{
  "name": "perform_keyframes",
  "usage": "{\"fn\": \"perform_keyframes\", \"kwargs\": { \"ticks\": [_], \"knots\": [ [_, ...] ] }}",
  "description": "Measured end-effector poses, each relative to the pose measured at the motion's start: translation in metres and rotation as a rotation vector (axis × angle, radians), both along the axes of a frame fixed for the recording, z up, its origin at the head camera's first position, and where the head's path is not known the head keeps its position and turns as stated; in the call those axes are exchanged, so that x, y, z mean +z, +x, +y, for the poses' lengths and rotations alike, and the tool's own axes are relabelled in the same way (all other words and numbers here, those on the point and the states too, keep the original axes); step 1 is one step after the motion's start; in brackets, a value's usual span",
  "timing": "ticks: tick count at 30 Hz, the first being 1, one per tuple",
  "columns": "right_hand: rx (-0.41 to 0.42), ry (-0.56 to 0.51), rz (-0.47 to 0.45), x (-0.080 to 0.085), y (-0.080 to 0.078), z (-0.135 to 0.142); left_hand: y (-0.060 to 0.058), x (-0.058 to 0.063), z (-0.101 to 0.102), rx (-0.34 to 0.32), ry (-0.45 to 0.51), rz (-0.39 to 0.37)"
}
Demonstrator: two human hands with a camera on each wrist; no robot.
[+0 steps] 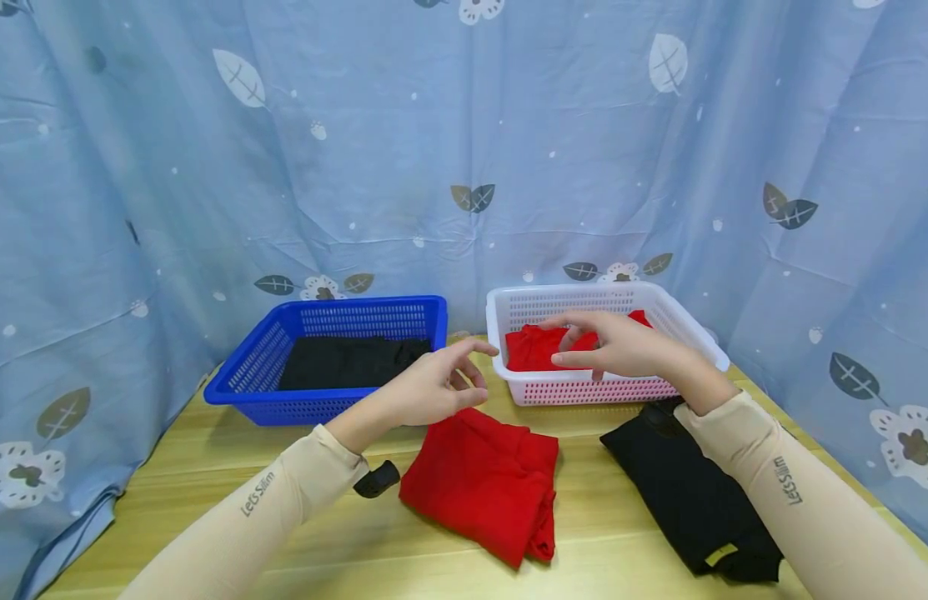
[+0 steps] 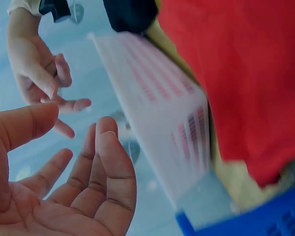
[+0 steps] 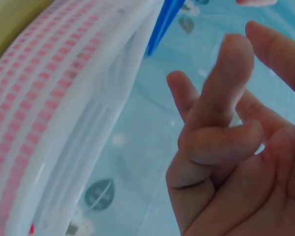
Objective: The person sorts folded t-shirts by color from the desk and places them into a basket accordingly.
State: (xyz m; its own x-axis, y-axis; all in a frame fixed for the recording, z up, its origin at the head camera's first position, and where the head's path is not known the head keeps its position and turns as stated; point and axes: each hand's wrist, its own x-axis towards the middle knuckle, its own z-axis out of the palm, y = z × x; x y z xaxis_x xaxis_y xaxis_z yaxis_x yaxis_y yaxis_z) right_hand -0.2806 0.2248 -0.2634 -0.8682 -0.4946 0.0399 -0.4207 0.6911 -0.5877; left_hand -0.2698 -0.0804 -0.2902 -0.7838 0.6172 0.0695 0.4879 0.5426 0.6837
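Observation:
My left hand [image 1: 433, 385] hovers between the two baskets, with its fingers loosely bent and nothing in them. Below it a folded red garment [image 1: 482, 483] lies on the table. Over the front of the white basket [image 1: 561, 392] hangs my right hand [image 1: 621, 342], also holding nothing, its fingers relaxed and apart. Red cloth [image 1: 531, 348] lies inside that basket, partly hidden by the right hand. In the left wrist view the left hand [image 2: 83, 182] has its palm turned up with thumb and fingers apart. The right hand [image 3: 236, 147] shows partly bent fingers beside the basket.
A blue basket [image 1: 298, 408] at the back left holds folded black cloth [image 1: 343, 362]. Under the right forearm a folded black garment [image 1: 696, 492] with a yellow tag lies on the wooden table [image 1: 283, 533]. A blue patterned curtain [image 1: 403, 167] hangs behind the baskets.

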Motion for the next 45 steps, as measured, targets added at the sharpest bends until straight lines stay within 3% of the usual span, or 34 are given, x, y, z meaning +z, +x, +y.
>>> {"fn": "perform_keyframes", "kwargs": {
  "ticks": [6,13,23,31,37,45],
  "knots": [
    [-0.019,-0.012,-0.035,-0.006,0.014,0.042,0.011,-0.011,0.030,-0.069,0.023,-0.083],
    [-0.076,0.021,-0.157,-0.008,0.035,0.092,0.028,-0.025,0.065,-0.123,0.046,-0.224],
    [-0.177,0.021,-0.268,-0.020,0.063,0.163,0.048,-0.045,0.110,-0.204,-0.038,-0.333],
    [-0.193,0.012,-0.341,-0.047,0.075,0.208,0.063,-0.061,0.132,-0.232,-0.064,-0.476],
    [-0.211,-0.007,-0.407,-0.061,0.078,0.229,0.071,-0.070,0.143,-0.244,-0.069,-0.522],
    [-0.228,-0.012,-0.510,-0.076,0.080,0.233,0.078,-0.075,0.153,-0.223,-0.035,-0.531]
  ]
}}
